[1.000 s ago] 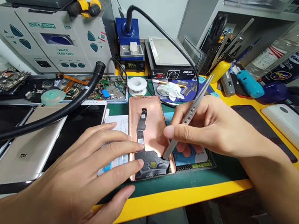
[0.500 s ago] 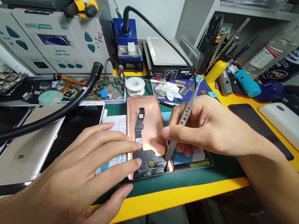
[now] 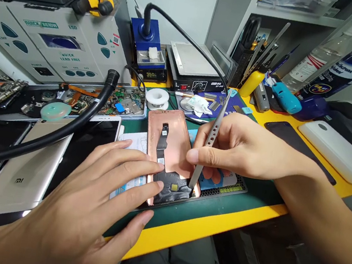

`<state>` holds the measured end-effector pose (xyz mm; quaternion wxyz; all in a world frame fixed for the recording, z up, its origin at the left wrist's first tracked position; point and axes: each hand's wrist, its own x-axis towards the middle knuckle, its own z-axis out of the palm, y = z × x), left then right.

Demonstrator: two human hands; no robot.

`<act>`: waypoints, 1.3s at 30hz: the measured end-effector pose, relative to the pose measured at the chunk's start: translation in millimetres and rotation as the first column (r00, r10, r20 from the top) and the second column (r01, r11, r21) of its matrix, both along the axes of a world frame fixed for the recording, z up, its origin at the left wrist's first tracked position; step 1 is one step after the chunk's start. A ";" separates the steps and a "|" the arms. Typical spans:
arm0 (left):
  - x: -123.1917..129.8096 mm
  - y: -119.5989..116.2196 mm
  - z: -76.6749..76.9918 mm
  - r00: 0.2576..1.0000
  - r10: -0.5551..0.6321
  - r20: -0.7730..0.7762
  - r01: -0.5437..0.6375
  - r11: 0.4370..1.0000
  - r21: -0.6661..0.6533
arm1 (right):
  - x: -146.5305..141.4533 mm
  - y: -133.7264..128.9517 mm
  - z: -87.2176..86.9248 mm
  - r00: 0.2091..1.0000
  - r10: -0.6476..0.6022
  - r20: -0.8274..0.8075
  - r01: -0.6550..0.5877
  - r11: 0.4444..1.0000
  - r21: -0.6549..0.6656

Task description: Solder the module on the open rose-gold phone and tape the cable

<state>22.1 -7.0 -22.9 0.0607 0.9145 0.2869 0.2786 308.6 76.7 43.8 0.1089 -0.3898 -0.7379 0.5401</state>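
A phone screen panel (image 3: pixel 177 141) with a copper-coloured back lies on the green mat (image 3: pixel 254 192). A dark ribbon cable (image 3: pixel 162 141) runs along it, and black film (image 3: pixel 167 188) with a small yellowish square covers its near end. My left hand (image 3: pixel 102 182) is spread with fingers apart, its fingertips resting on the panel's left side. Pinched in my right hand (image 3: pixel 226 150) are metal tweezers (image 3: pixel 212 135), held with the pointed end up. Their broad end meets the black film near the panel's lower right corner.
Left stand a hot-air station (image 3: pixel 60 44) and its black hose (image 3: pixel 62 139), which crosses over several phones (image 3: pixel 21 170). Behind the panel are a solder spool (image 3: pixel 157 99) and a heating plate (image 3: pixel 198 71). A dark phone (image 3: pixel 296 145) and a white case (image 3: pixel 338 149) lie right.
The whole view has shifted slightly, so everything appears a little further left and higher. The tweezers' broad end stays at the same corner of the black film; both hands keep their poses.
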 end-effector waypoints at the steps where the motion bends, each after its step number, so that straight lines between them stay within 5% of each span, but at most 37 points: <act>1: -0.4 -0.5 -0.3 1.000 0.004 0.002 -0.004 1.000 0.003 | 0.2 -0.1 0.4 1.000 0.011 0.000 -0.011 1.000 0.007; 39: 1.9 -2.4 -3.3 0.998 0.060 0.008 -0.060 0.998 -0.001 | -0.9 -1.6 4.6 0.999 0.034 -0.008 -0.034 0.999 0.004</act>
